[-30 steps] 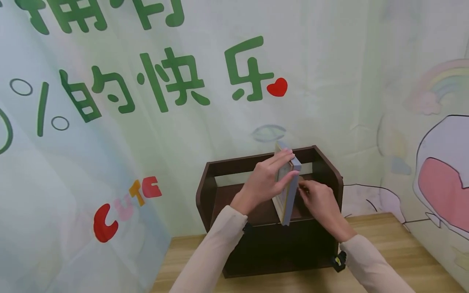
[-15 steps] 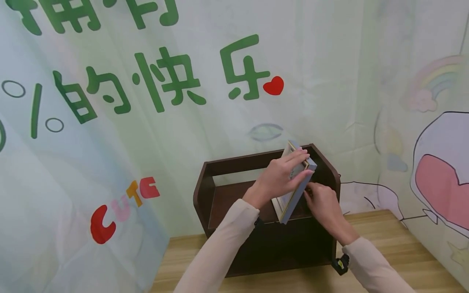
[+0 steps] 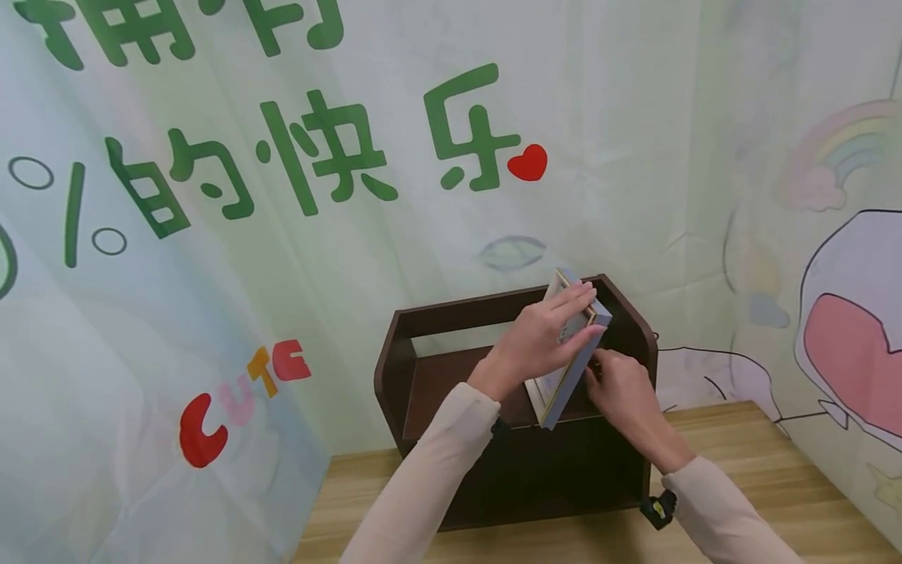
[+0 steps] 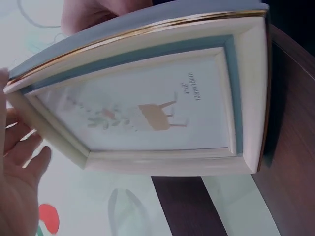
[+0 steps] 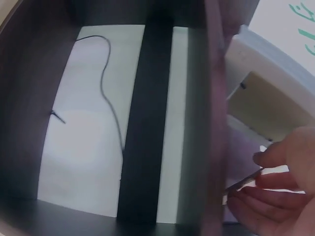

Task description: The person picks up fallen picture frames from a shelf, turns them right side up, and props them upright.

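Observation:
A picture frame (image 3: 568, 384) with a cream and blue border and gold trim leans to the right on the upper shelf of a dark brown rack (image 3: 451, 384). My left hand (image 3: 530, 341) grips its upper end, fingers over the top and thumb along the near side. The left wrist view shows the frame's front (image 4: 157, 113), with a plant drawing and size print. Behind the frame, my right hand (image 3: 623, 392) has its fingertips at the back. There, in the right wrist view, the fingers (image 5: 270, 155) pinch a thin dark-edged flap, like a stand leg, below the tan backing (image 5: 261, 105).
The rack stands on a wood-grain table (image 3: 712, 446) and has raised side panels (image 3: 627, 321), a back rail and a lower compartment (image 3: 543, 470). A printed curtain (image 3: 620, 157) hangs close behind. A dark cord (image 5: 103, 73) shows through the rack's open back.
My left hand has tipped the top of the frame to the right, nearer the rack's right side. My right hand has stayed behind it, shifting slightly right. The last half second shows almost no motion.

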The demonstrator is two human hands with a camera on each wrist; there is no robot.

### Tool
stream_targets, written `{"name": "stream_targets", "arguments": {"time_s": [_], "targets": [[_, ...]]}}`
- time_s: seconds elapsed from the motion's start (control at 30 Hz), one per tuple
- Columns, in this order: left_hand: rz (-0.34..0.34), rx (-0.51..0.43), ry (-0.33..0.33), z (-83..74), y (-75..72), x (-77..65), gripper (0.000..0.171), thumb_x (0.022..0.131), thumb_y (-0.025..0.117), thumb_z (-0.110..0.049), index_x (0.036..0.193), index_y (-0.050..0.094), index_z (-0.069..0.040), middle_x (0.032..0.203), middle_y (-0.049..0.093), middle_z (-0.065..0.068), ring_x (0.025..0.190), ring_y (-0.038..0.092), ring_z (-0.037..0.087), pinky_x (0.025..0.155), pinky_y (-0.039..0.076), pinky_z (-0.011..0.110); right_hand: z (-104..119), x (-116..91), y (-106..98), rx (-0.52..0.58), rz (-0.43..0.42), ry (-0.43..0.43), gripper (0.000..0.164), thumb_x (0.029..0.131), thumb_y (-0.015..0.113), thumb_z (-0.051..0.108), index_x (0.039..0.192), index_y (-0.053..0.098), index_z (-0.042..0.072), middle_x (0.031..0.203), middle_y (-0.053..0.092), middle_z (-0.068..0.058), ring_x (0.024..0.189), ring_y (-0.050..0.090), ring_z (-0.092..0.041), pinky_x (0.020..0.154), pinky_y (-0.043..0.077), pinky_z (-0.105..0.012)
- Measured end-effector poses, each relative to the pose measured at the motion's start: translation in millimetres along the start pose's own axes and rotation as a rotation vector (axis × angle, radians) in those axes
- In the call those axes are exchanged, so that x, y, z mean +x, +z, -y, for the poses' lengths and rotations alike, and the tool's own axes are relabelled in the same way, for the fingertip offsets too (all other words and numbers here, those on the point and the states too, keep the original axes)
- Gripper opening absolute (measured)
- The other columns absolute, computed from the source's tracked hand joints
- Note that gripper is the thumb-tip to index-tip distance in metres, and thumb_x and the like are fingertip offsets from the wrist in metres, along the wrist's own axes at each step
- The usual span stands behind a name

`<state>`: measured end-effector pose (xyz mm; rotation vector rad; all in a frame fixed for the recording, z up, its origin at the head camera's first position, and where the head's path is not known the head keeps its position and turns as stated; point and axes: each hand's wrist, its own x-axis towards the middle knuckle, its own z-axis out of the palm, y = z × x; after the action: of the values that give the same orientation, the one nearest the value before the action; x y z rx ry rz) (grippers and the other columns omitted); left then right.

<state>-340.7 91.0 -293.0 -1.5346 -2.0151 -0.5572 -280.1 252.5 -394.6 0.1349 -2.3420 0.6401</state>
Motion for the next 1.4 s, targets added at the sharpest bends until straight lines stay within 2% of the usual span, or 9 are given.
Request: {"name": "stream_targets", "arguments": {"time_s": [0.1,0.2,0.3,0.43,0.57,0.77,0.97,1.2,1.4], "targets": [[-0.016,-0.079,-0.082,5.2,-4.5,-4.6,0.062,0.102,0.071,-0.027,0.153,0.051,0.000,0.158,0.055,0.016,0.152,0.048,0.028,0.124,0.040,0.033,5.3,-2.5,-4.6,0.008,0.006,0.003,0.008,0.094,0.070,0.004,0.095,0.074,-0.002,0.070,0.065,-0.008,0.056,0.049,-0.014,0.054,0.040,-0.032],[-0.053,-0.158,-0.208,17.3,-8.8,-11.8,0.057,0.105,0.067,-0.027,0.154,0.051,-0.002,0.154,0.059,0.016,0.148,0.054,0.027,0.122,0.045,0.038,12.9,-7.8,-12.2,0.021,-0.011,0.001,0.013,0.095,0.069,0.005,0.102,0.077,-0.003,0.076,0.071,-0.011,0.059,0.057,-0.016,0.055,0.046,-0.033],[-0.052,-0.241,-0.354,33.2,-9.2,-18.7,0.051,0.107,0.063,-0.027,0.152,0.054,-0.005,0.149,0.063,0.015,0.139,0.062,0.027,0.117,0.051,0.041,24.1,-14.1,-24.4,0.067,-0.036,0.024,0.017,0.098,0.068,0.005,0.109,0.077,-0.004,0.085,0.077,-0.015,0.064,0.062,-0.017,0.056,0.049,-0.029],[0.048,-0.366,-0.561,51.1,-2.2,-28.2,0.048,0.108,0.061,-0.029,0.153,0.055,-0.012,0.151,0.061,0.011,0.136,0.063,0.027,0.113,0.054,0.042,42.3,-24.3,-44.4,0.157,-0.074,0.084,0.019,0.102,0.061,0.004,0.114,0.075,-0.004,0.094,0.079,-0.018,0.068,0.063,-0.016,0.056,0.045,-0.023],[0.145,-0.431,-0.693,61.7,9.5,-34.7,0.052,0.109,0.058,-0.038,0.156,0.052,-0.016,0.154,0.058,0.010,0.139,0.061,0.030,0.111,0.055,0.046,57.1,-30.8,-58.4,0.217,-0.087,0.126,0.026,0.109,0.053,0.010,0.119,0.072,-0.004,0.098,0.080,-0.018,0.079,0.075,-0.024,0.063,0.058,-0.031],[0.130,-0.499,-0.772,69.3,28.3,-41.1,0.053,0.109,0.054,-0.043,0.156,0.053,-0.017,0.154,0.059,0.009,0.139,0.061,0.031,0.110,0.055,0.050,70.8,-29.6,-64.3,0.212,-0.076,0.160,0.031,0.107,0.062,0.023,0.121,0.073,-0.002,0.096,0.081,-0.015,0.079,0.076,-0.023,0.066,0.061,-0.034],[0.072,-0.616,-0.800,69.1,43.7,-46.3,0.045,0.111,0.051,-0.038,0.152,0.058,-0.019,0.144,0.066,0.010,0.124,0.070,0.027,0.102,0.059,0.046,73.8,-24.6,-61.4,0.172,-0.105,0.160,0.033,0.101,0.072,0.024,0.115,0.074,-0.005,0.096,0.082,-0.019,0.082,0.080,-0.030,0.067,0.065,-0.045],[0.030,-0.600,-0.848,67.6,48.2,-44.7,0.041,0.113,0.045,-0.038,0.146,0.064,-0.021,0.133,0.071,0.007,0.108,0.067,0.016,0.106,0.055,0.043,72.0,-12.0,-59.7,0.131,-0.167,0.167,0.034,0.097,0.078,0.029,0.103,0.078,-0.005,0.089,0.081,-0.020,0.076,0.079,-0.032,0.063,0.062,-0.044],[0.031,-0.592,-0.857,66.3,47.8,-45.4,0.040,0.113,0.046,-0.033,0.142,0.066,-0.014,0.129,0.071,0.010,0.103,0.064,0.018,0.098,0.054,0.039,64.6,-4.9,-60.4,0.119,-0.160,0.154,0.031,0.096,0.079,0.026,0.100,0.079,-0.005,0.087,0.081,-0.020,0.073,0.079,-0.032,0.061,0.062,-0.042]]}}
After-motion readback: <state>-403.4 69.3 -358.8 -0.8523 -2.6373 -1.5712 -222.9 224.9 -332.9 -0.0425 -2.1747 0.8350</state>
